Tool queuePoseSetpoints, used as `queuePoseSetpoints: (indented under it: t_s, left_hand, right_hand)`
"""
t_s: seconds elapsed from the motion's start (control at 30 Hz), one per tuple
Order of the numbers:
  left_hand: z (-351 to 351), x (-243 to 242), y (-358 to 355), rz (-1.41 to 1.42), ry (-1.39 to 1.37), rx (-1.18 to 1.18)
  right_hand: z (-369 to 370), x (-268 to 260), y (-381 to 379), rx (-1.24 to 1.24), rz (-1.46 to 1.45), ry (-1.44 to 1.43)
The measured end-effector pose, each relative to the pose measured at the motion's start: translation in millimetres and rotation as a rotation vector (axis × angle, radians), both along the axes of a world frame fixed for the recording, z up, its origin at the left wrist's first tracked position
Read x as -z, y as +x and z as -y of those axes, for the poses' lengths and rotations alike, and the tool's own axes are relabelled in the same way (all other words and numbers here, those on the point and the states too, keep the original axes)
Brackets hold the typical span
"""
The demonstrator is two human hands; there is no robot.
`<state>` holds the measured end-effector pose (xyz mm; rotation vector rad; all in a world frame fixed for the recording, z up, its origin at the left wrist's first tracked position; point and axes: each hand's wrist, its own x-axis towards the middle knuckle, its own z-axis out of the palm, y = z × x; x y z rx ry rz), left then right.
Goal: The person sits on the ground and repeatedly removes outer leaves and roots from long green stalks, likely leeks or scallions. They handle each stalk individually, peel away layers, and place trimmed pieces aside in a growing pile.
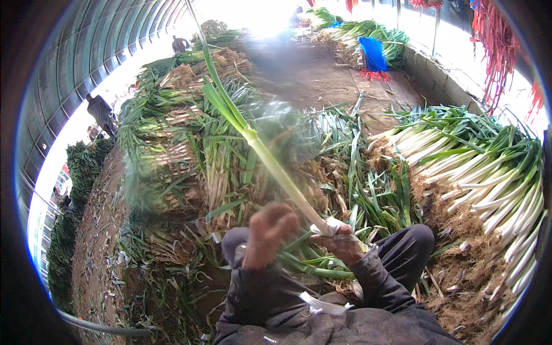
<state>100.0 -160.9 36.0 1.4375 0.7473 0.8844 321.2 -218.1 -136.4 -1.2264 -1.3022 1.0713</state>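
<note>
One long Welsh onion stalk (282, 179) slants up and to the left, its pale base low and its green leaves high. Around its base my right hand (343, 245) is closed, with loose white outer skin (330, 227) bunched at the fingers. My left hand (272, 233) hovers to the left, apart from the stalk and blurred by motion; its fingers look curled, but whether they hold anything is unclear. Stripped green leaves (321, 268) lie between my bent legs. A curled strip of white peel (325, 305) rests on my dark clothing.
Rooted Welsh onions (470, 168) are heaped at my right. Ahead and left rise stacked bundles (172, 125). Leaf scraps litter the soil (101, 241). A low block wall (444, 82) edges the right side, beneath hanging red ties (496, 47). A person (101, 113) stands far left.
</note>
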Motion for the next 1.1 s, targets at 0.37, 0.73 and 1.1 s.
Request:
queuePoseSetpoints:
  t_s: [0.37,0.73,1.1]
  left_hand:
    - [-24.1,35.9,2.9,0.403,-0.234,-0.093]
    - [-23.4,60.5,9.1,0.104,-0.076,-0.397]
    - [-20.8,77.0,17.3,0.188,-0.171,-0.287]
  right_hand:
    - [19.9,-39.2,-0.5,-0.29,-0.407,-0.202]
    - [19.5,-31.4,-24.9,-0.154,0.228,0.079]
    - [20.4,-34.5,-26.1,0.0,0.349,0.208]
